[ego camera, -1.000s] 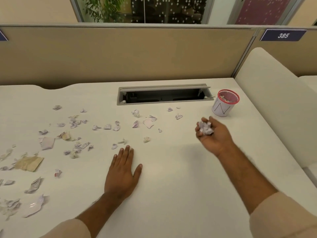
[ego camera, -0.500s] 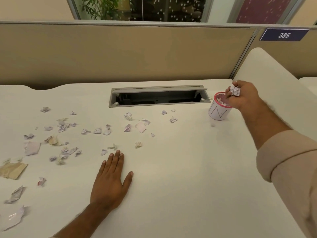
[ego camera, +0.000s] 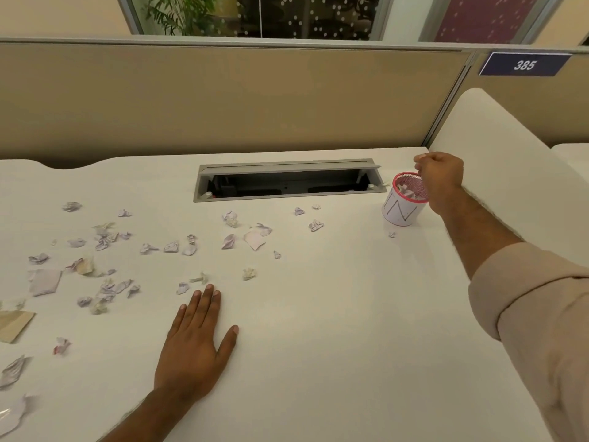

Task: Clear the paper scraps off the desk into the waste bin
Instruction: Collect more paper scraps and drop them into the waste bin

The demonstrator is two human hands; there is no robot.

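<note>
Several crumpled paper scraps (ego camera: pixel 105 237) lie over the left half of the white desk (ego camera: pixel 318 330), with a few more near the middle (ego camera: pixel 255 240) and one tiny scrap (ego camera: pixel 392 234) just in front of the bin. The waste bin (ego camera: pixel 398 213) is a small white cup with a red mesh rim at the back right, and it holds crumpled paper (ego camera: pixel 408 191). My right hand (ego camera: pixel 441 177) hovers over its right rim, back towards me and fingers curled; no paper shows in it. My left hand (ego camera: pixel 197 346) rests flat on the desk, fingers spread, just below the scraps.
An open grey cable tray (ego camera: pixel 287 183) is sunk into the desk behind the scraps. A tan partition (ego camera: pixel 223 100) closes the back, and a white side panel (ego camera: pixel 510 161) rises right of the bin. A brown paper piece (ego camera: pixel 12 325) lies at the left edge.
My right hand carried a paper ball from mid-desk to the bin and lowered over its rim. The ball no longer shows in the fingers. My left hand stayed flat.
</note>
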